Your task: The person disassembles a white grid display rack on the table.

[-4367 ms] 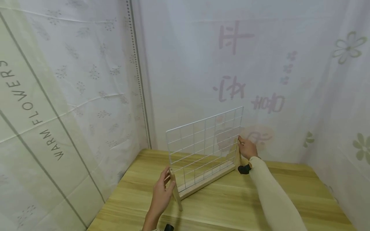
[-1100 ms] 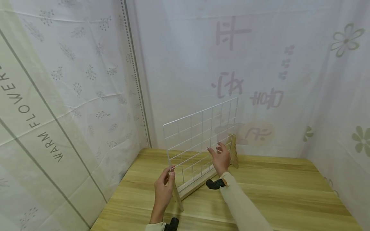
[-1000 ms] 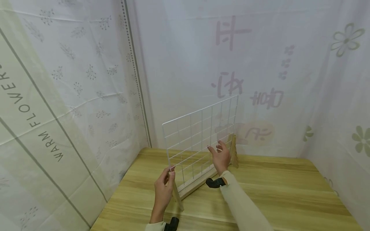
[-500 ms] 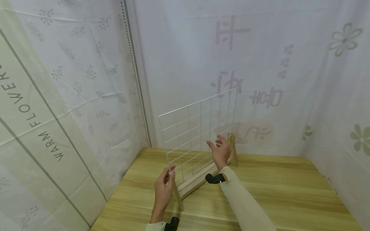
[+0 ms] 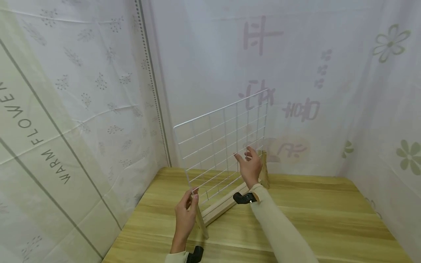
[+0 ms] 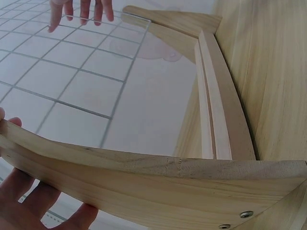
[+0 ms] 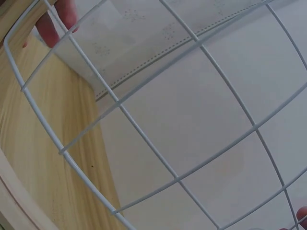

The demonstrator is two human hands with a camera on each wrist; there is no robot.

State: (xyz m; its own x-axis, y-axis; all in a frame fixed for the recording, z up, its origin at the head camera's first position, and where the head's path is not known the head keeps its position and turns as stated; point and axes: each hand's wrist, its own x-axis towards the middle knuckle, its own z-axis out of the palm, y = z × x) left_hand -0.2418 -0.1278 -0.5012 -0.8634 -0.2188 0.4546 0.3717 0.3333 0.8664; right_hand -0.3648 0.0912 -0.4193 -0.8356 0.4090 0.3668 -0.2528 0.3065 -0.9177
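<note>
A white wire grid panel stands upright but raised above a wooden stand with two side uprights and a grooved rail. My right hand grips the panel's wires right of its middle, thumb and fingers at the mesh. My left hand holds the top of the stand's near left upright, close to the panel's side edge. In the left wrist view, the left fingers wrap below the upright, and a gap shows between the panel's bottom wire and the rail's groove. The right wrist view shows the mesh up close.
The stand sits on a wood-grain table. Printed fabric curtains hang behind it and along the left side. A black wrist device is on the right wrist and another on the left.
My right hand has left the right upright and taken hold of the grid. The panel has risen out of the rail's groove, its top leaning slightly left. My left hand has stayed at the left upright.
</note>
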